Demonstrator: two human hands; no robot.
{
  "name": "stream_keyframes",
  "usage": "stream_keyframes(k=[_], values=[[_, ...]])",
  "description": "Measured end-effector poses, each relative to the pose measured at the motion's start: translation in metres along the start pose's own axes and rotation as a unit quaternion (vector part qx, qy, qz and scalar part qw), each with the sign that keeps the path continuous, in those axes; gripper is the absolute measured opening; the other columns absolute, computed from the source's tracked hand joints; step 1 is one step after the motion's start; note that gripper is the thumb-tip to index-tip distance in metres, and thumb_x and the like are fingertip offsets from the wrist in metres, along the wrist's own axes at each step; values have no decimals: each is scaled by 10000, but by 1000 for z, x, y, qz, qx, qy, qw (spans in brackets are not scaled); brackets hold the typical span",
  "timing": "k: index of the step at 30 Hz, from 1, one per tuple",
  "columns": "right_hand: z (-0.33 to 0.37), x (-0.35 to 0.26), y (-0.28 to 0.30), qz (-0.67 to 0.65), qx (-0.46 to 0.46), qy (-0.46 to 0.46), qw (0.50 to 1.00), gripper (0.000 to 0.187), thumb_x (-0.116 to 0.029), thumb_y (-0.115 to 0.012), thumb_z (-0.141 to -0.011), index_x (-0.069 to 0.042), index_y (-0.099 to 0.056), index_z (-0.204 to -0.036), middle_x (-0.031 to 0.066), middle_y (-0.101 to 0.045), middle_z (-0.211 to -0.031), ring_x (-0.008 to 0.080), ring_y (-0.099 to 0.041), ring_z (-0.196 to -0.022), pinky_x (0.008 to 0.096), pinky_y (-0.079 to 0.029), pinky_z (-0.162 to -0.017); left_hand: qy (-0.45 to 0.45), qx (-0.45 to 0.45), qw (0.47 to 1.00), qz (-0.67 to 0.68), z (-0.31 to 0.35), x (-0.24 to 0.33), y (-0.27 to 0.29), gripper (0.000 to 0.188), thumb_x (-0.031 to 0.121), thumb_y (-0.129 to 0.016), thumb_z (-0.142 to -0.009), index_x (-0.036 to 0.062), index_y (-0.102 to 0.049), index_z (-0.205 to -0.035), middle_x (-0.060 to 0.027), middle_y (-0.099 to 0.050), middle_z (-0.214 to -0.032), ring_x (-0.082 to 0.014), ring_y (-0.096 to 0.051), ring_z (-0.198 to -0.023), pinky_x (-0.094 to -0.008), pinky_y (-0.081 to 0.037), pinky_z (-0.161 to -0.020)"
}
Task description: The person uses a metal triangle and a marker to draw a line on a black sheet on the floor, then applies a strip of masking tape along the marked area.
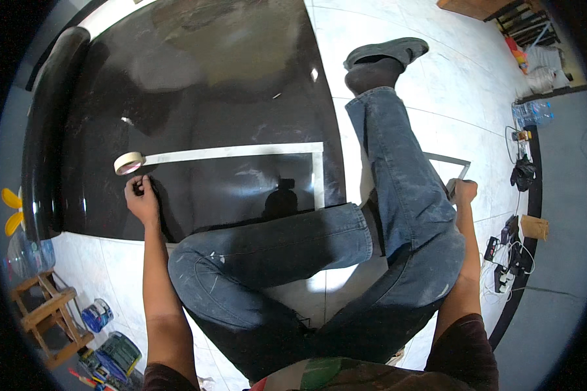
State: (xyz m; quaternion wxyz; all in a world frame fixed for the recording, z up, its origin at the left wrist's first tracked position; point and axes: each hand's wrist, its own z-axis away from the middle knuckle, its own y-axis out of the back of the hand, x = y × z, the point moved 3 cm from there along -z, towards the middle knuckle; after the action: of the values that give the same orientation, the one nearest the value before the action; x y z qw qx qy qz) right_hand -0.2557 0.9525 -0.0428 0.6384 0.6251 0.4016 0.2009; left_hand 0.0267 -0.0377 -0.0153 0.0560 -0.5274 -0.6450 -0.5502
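A roll of cream masking tape stands on edge on a glossy black sheet. From it a pale strip of tape runs right, meeting a shorter strip at a corner. Just below the roll, my left hand is closed with its fingers curled; anything between the fingertips is too small to make out. Beyond my right leg, my right hand grips an L-shaped square close to the white tiled floor. Its fingers partly hide the gripped end.
My bent legs in jeans lie between my hands. The sheet's rolled part borders the left. A wooden stool and paint cans stand lower left. Power strips with cables and a cardboard piece lie along the right wall.
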Motion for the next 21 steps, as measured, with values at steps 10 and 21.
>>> stream_keyframes(k=[10,21], values=[[-15,-41,62,0,139,121,983,428,-299,-851,-861,51,-792,-1100,272,-805,-1040,432,-792,-1008,466,-617,-929,13,-4,1000,-4,5,12,-16,171,157,-801,-996,10,-739,-1061,-56,-697,-967,-144,-620,-820,-312,-539,-787],[184,-378,158,-90,-248,562,784,356,-64,-789,-929,33,-732,-1267,233,-778,-1128,381,-773,-1016,444,-600,-935,11,-5,1000,-13,-1,24,-12,190,156,-815,-942,34,-756,-1076,-88,-721,-1023,-198,-691,-866,-346,-566,-825]])
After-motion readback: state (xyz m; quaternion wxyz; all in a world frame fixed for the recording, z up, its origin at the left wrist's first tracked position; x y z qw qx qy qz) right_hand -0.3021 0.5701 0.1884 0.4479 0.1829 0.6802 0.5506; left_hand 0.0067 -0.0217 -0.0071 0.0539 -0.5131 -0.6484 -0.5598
